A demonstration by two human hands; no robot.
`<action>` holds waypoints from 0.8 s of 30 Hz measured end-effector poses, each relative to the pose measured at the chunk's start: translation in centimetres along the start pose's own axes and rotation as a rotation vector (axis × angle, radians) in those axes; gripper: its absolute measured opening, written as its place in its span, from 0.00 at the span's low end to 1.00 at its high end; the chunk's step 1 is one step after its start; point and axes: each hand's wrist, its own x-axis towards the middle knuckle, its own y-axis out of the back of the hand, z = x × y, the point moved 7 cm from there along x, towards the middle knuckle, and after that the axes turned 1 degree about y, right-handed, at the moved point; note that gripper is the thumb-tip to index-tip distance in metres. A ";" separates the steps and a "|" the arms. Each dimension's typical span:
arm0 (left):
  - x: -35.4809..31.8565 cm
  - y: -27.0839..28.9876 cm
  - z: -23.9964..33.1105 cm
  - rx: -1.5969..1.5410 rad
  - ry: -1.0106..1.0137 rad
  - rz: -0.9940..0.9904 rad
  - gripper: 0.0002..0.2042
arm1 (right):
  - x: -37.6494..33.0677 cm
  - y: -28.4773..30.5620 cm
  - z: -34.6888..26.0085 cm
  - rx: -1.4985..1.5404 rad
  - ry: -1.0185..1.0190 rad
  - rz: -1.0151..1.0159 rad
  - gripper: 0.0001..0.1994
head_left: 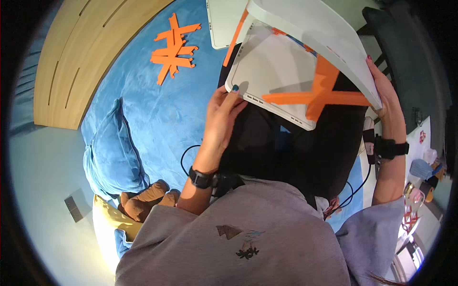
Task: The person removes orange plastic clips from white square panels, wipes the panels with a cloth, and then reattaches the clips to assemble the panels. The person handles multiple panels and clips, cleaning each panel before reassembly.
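Over my lap tilts a white plastic rack: a lower panel [279, 57] and an upper panel [305, 19], with an orange X-shaped brace [320, 93] between their near sides. One orange strip [237, 35] stands at the rack's left side, and bits of orange show at its far side. My left hand [222, 113] pinches the lower panel's near left corner, thumb on top. On the right, my right hand [387, 95] is wrapped around the outer edge of the upper panel; most of its fingers are hidden. Whether every brace end sits in its slot, I cannot make out.
Several orange X-shaped braces [174, 51] lie heaped on the blue bedcover [138, 90]. Another white panel [220, 21] lies beyond the rack. A blue pillow [113, 150] and a brown plush toy [148, 196] are at left. Black cables [355, 193] run beside my wrists.
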 end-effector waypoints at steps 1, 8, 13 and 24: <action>0.4 -0.6 -0.6 0.003 0.007 -0.024 0.14 | -0.1 -0.2 -0.1 0.018 0.012 0.001 0.22; 1.0 -2.8 -0.7 -0.083 -0.014 -0.170 0.16 | -1.7 -1.4 -0.2 -0.069 0.057 -0.010 0.23; 0.9 -2.8 -0.9 -0.082 -0.030 -0.171 0.16 | -2.7 -2.5 -0.5 -0.074 0.084 0.019 0.23; 1.2 -2.6 -0.8 -0.080 -0.017 -0.165 0.16 | -3.7 -3.4 0.2 0.061 0.054 -0.038 0.21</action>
